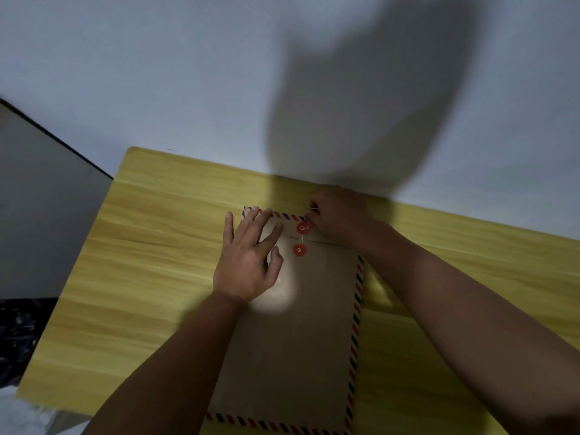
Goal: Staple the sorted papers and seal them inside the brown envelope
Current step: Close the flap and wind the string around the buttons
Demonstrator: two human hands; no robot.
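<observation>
The brown envelope (pixel 301 340) with a red-and-blue striped border lies flat on the yellow wooden table (pixel 141 262), its flap folded down at the far end. Two red button discs sit on it: one on the flap (pixel 302 228), one just below on the body (pixel 299 250). A thin white string (pixel 302 239) runs between them. My left hand (pixel 248 259) lies flat and spread on the envelope's upper left part. My right hand (pixel 337 215) pinches the string's end next to the flap disc. No papers or stapler are visible.
A white wall rises right behind the table's far edge, with my shadow on it. A grey panel (pixel 40 215) stands to the left, and a dark crumpled bag (pixel 18 337) lies below it.
</observation>
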